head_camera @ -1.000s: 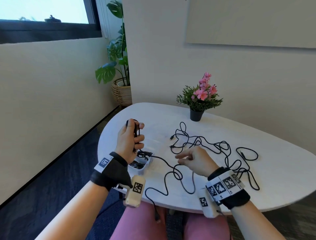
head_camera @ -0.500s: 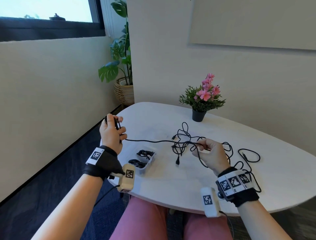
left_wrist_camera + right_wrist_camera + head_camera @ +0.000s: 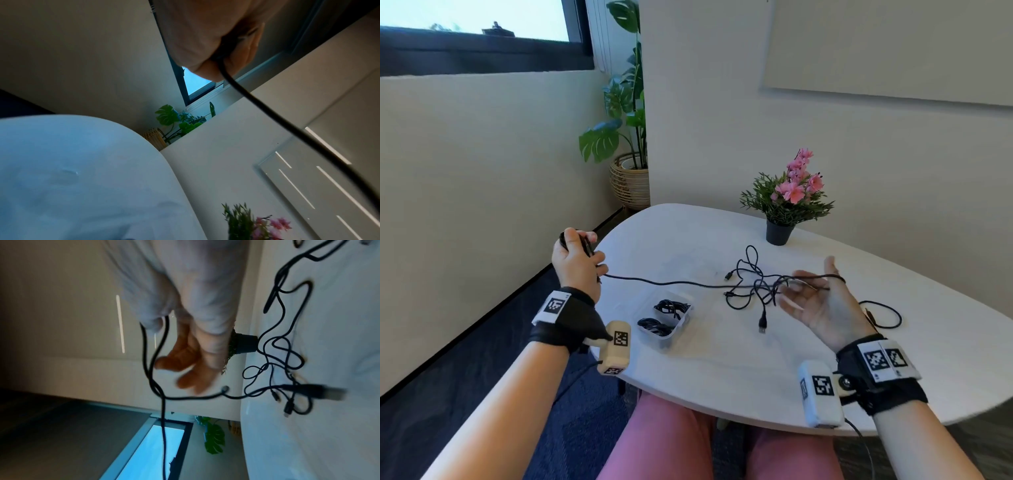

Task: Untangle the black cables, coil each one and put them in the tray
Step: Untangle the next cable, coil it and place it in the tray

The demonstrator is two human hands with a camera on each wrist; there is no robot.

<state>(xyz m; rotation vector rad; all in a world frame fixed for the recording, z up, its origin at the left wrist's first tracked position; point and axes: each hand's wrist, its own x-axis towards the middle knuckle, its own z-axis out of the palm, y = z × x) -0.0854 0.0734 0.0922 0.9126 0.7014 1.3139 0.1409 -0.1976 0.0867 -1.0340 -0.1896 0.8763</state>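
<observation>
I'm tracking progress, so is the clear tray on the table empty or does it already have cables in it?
Not empty: the tray holds two coiled black cables, one in each compartment.

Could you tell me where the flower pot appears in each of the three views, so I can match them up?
Head: the flower pot stands at the table's far side, upper right of centre.
Left wrist: only its blurred pink flowers and leaves show, at the bottom edge.
Right wrist: the dark pot lies sideways right of centre, partly behind the right hand.
Shared landmark: the white table.
</observation>
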